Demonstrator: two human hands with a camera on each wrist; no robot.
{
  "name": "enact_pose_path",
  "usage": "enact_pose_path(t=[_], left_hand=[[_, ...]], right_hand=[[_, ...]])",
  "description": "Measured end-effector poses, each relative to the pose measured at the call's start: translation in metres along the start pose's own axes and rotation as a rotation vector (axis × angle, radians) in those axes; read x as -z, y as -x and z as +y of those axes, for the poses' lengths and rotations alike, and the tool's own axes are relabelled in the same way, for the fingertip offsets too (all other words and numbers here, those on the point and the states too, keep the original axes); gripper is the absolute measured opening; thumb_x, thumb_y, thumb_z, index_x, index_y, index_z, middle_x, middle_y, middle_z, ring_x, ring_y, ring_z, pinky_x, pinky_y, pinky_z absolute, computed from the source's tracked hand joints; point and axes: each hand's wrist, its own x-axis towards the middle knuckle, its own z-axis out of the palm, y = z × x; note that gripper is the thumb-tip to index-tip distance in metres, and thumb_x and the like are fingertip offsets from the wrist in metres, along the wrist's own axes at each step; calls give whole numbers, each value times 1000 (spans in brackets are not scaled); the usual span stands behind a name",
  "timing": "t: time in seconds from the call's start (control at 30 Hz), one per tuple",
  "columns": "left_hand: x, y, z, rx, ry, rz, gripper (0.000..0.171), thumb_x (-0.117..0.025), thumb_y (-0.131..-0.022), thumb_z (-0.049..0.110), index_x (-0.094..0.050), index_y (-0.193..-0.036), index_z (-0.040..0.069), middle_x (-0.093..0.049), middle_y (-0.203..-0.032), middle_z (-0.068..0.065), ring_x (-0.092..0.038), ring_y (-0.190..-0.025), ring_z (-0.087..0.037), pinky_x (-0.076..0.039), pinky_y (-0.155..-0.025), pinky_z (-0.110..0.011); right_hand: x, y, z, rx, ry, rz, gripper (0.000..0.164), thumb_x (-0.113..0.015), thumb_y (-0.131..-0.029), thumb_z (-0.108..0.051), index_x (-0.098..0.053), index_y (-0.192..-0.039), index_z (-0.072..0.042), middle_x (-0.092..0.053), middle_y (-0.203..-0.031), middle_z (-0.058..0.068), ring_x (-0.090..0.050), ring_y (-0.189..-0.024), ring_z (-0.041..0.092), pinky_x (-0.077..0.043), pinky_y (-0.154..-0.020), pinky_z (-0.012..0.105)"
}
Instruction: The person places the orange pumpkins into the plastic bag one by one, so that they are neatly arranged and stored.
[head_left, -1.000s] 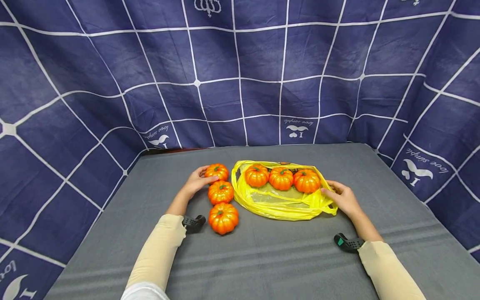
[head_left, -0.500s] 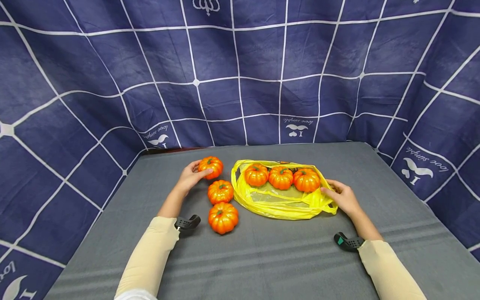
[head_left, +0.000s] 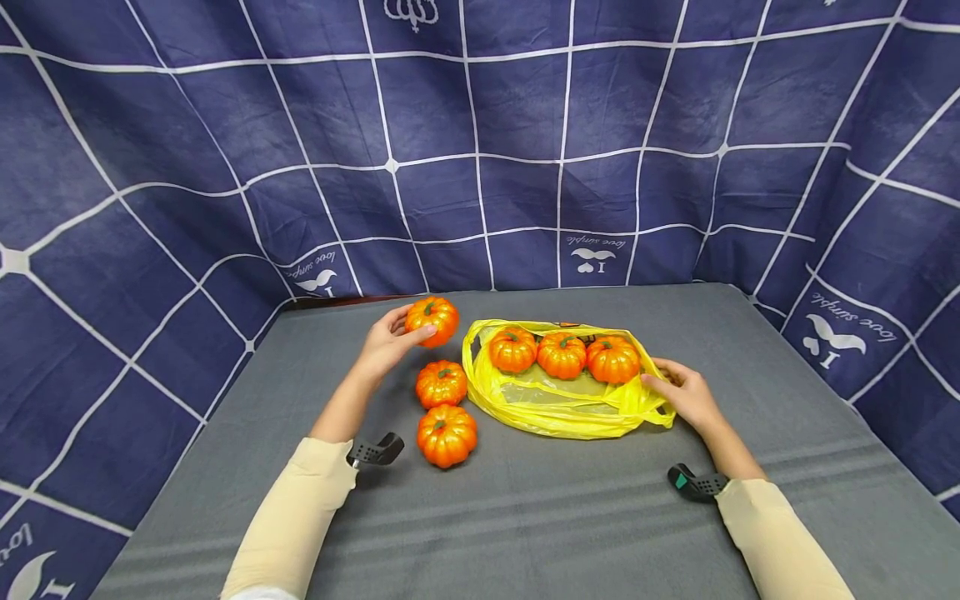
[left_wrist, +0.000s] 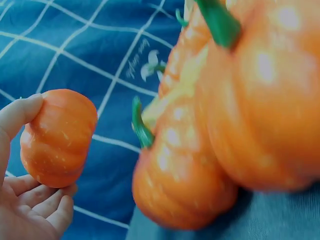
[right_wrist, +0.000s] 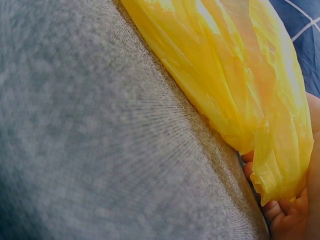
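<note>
My left hand [head_left: 386,340] grips a small orange pumpkin [head_left: 432,322] between thumb and fingers, raised above the table at the back left. In the left wrist view the held pumpkin [left_wrist: 60,137] is side-on, thumb on top and fingers below. A yellow plastic bag [head_left: 555,421] lies with its mouth spread, and three pumpkins [head_left: 562,356] sit in a row inside it. My right hand [head_left: 686,396] pinches the bag's right edge. In the right wrist view, yellow plastic [right_wrist: 280,165] hides part of that hand's fingers.
Two more pumpkins stand on the grey table [head_left: 540,508] left of the bag: one farther back [head_left: 441,384] and one nearer [head_left: 447,436]. A blue curtain with white lines [head_left: 517,192] closes off the back and sides.
My left hand has lifted the rearmost pumpkin of the left column, first to the left and up, then slightly right and higher. The right hand stays at the bag.
</note>
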Motion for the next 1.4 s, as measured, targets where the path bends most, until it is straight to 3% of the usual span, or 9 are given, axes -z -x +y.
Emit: enact_pose_path(t=[0.53,0.9,1.4], left_hand=[[-24,21,32,-27,55,-102,67,-73,-87,18,-42,-145,4,-51,-138,-17,-50,-125,-29,-42,-102,-41],[-50,41,51,-117,102,-224,63,-69,-88,9,-42,-145,2,-52,-137,-19,-53,-121,-30,-47,-96,-34],[-94,58,54,-146,80,-305,64,-75,-84,13,-48,-141,3,-55,-135,-14,-54,-121,-28,-44,-102,-38]], right_hand=[[0,0,-1,3,-17,-7,49,-65,-95,-26,-57,-129,8,-66,-107,24,-56,-75,-1,-47,-65,17],[0,0,0,-5,-26,-9,49,-66,-95,-25,-56,-130,8,-66,-108,24,-56,-75,-1,-48,-64,17],[0,1,-2,-7,-19,-2,48,-66,-94,-26,-58,-129,7,-66,-104,20,-56,-74,1,-47,-63,18]])
